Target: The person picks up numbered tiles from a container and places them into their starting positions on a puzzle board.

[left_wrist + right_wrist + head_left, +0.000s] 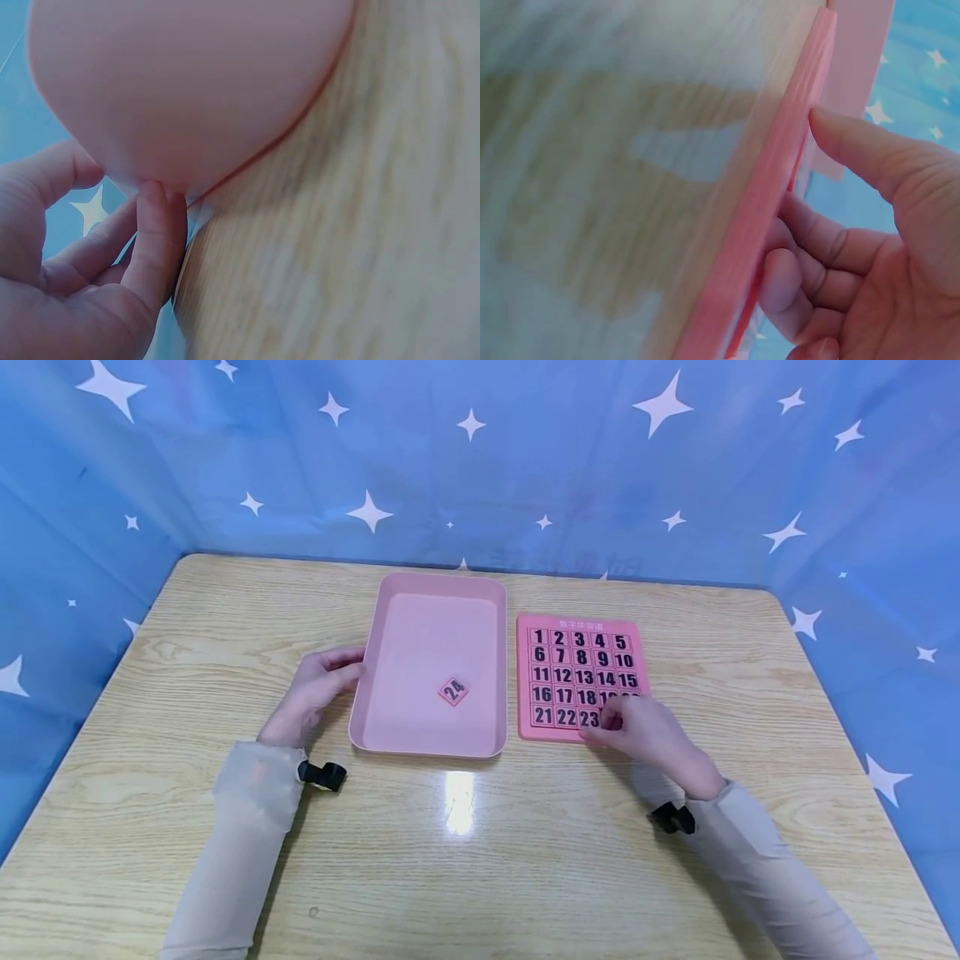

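Note:
My left hand touches the outer left wall of a pink tray with its fingertips. In the left wrist view, the thumb and fingers meet the tray's pink wall. A loose number tile marked 24 lies tilted inside the tray. To the tray's right is a pink number puzzle board with rows of numbered tiles. My right hand is at the board's lower right corner, thumb by its front edge and fingers curled over the tiles. Those last tiles are hidden, and no held tile shows.
The wooden table carries tray and board side by side toward its far half. A blue curtain with white stars hangs behind and around the table. Black straps with small wrist cameras circle both pale sleeves.

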Available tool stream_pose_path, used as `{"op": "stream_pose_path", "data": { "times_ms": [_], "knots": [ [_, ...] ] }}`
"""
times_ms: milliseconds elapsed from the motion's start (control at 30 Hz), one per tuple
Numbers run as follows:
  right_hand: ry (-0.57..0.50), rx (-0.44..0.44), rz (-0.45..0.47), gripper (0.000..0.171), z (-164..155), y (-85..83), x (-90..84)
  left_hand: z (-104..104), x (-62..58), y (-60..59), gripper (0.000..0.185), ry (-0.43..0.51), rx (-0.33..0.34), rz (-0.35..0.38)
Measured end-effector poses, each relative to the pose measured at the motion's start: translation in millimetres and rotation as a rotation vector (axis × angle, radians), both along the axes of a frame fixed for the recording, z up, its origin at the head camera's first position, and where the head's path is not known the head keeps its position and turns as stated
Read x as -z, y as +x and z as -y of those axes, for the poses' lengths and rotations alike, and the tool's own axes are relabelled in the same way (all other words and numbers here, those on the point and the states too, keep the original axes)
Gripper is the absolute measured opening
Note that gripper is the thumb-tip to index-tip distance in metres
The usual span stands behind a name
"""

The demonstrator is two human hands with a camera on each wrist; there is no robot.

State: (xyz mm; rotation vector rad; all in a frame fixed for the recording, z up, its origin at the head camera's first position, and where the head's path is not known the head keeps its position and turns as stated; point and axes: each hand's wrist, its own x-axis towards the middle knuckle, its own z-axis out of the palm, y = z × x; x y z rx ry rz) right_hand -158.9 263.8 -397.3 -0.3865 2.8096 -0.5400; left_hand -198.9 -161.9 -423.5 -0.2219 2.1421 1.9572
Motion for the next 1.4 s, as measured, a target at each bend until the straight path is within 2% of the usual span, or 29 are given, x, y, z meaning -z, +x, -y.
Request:
{"op": "stream_pose_path", "data": {
  "times_ms": [100, 233, 367, 467, 567, 667, 867, 1067, 1400],
  "knots": [
    [0.026, 0.010, 0.007, 0.028, 2.0, -1.7, -7.2, 0.3, 0.2, -0.2, 0.044, 0.000, 0.004, 0.000],
    [0.003, -0.029, -0.079, 0.022, 15.8, -11.0, -19.0, 1.4, 0.8, -1.0, 0.044, -0.003, 0.006, 0.010],
    [-0.076, -0.135, -0.165, 0.020, 45.8, -24.3, -31.4, 2.3, -0.3, -1.0, 0.044, -0.003, 0.006, 0.012],
    [-0.143, -0.249, -0.154, 0.028, 72.9, -36.0, -37.4, 2.0, -1.3, -0.4, 0.044, -0.003, 0.003, 0.018],
    [-0.216, -0.399, -0.115, 0.036, 96.6, -49.8, -33.3, 1.0, -1.3, 0.1, 0.044, -0.011, 0.002, 0.018],
    [-0.265, -0.512, -0.082, 0.037, 115.8, -62.6, -23.7, 0.4, 0.0, -0.1, 0.044, -0.022, 0.006, 0.007],
    [-0.311, -0.632, -0.034, 0.042, 140.5, -81.2, -8.3, -0.8, 2.9, -1.2, 0.043, -0.033, 0.001, 0.007],
    [-0.272, -0.647, 0.020, 0.045, 149.6, -89.6, 0.5, -1.9, 3.8, -3.9, 0.042, -0.040, 0.003, 0.003],
    [-0.178, -0.631, 0.018, 0.027, 155.6, -90.4, 3.0, -0.3, 4.5, -3.3, 0.041, -0.046, -0.008, 0.005]
  ]
}}
